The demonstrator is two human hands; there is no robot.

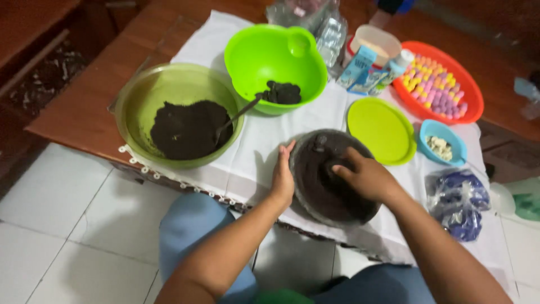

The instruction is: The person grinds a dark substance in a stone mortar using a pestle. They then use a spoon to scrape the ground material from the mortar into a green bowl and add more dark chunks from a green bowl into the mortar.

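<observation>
Right now the left hand is bracing the 9 o'clock rim of a round dark pan near the table's front edge, fingers released and flat against it, while the right hand is pressing a dark crumb mixture down inside the pan, fingers curled over a small dark presser I cannot make out clearly. At 10 o'clock an olive bowl of dark crumbs is holding a spoon; at 12 o'clock a bright green bowl is sitting, and at 2 o'clock a yellow-green lid is lying beside a small blue dish and an orange tray of pastel candies
</observation>
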